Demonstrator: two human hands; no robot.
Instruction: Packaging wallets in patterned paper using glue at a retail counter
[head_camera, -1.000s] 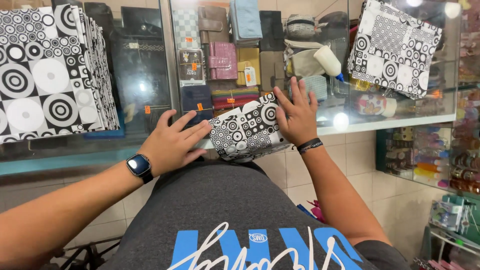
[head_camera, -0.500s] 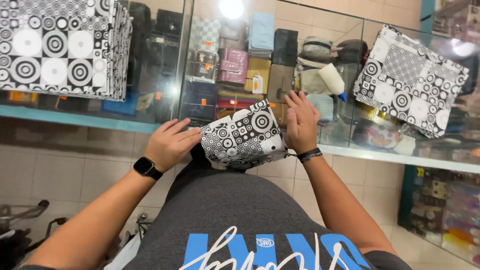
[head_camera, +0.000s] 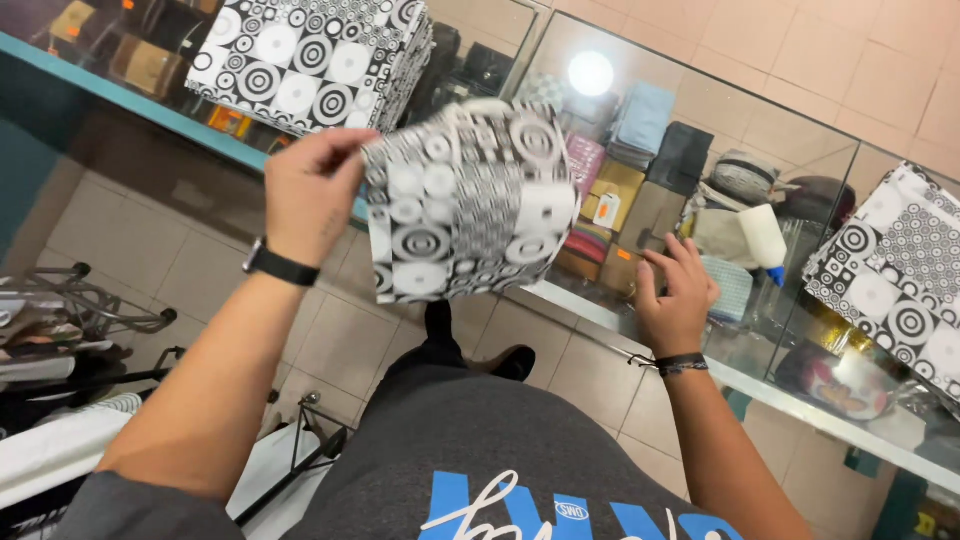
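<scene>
Surface: glass display counter (head_camera: 800, 385) with a teal front edge, wallets and pouches under the glass.
Room: tiled floor below; metal rack (head_camera: 90, 310) at the person's left.
On counter: patterned stack (head_camera: 310, 60) at the far left end, another patterned box (head_camera: 890, 275) at the right end.
Left hand (head_camera: 310, 190): raised, fingers pinching the left edge of the black-and-white patterned box (head_camera: 465, 200), held in the air above the counter's front edge.
Right hand (head_camera: 675, 290): fingers spread, empty, resting on the glass.
Change: half a second ago both hands pressed the box at the counter edge; now it is lifted and the right hand has let go.
</scene>
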